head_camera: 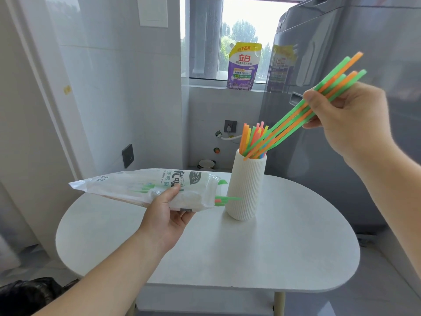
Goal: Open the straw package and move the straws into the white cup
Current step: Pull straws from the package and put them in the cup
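Overhead, the right hand (348,119) pinches a slanted bundle of green and orange straws (293,120), lower tips inside the ribbed white cup (246,188) near the tabletop's (250,258) far edge. The left hand (166,215) grips the opened straw package (145,189) just left of the cup, straw ends poking out.

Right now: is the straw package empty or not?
Not empty. Straw tips poke out of the package's open end by the cup, and more show through the plastic. The left hand holds it.
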### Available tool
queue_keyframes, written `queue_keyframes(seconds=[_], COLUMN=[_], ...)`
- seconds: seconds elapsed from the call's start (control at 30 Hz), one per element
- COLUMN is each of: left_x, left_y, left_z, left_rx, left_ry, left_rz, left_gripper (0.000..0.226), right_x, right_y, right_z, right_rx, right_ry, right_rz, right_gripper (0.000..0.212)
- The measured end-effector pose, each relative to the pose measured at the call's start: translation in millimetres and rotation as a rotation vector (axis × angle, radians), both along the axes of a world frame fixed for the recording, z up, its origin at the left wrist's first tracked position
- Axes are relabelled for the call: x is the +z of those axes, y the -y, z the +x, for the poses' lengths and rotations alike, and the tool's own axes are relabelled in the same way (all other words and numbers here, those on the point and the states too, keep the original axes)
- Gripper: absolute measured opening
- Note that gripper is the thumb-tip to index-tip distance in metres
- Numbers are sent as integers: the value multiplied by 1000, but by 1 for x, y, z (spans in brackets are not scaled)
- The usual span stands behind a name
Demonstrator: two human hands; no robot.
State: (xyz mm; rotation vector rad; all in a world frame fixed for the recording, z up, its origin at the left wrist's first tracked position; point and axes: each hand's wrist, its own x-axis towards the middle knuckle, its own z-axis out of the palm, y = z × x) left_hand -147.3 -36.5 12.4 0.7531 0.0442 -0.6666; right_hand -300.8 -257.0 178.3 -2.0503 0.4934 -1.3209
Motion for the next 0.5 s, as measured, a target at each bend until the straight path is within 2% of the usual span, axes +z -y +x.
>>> queue_keyframes(seconds=[0.23, 0.5], left_x=[0, -1], left_y=[0, 0], left_z=[-1, 1], left_rx=[1, -9], left_ry=[5, 8], left_rz=[1, 5], left_gripper=[20, 20], right_x=[11, 24], right_y=[1, 7], right_z=[20, 28], right_rx=[8, -74], right_ry=[-102, -20], right_rz=[-18, 62], right_gripper=[19, 26])
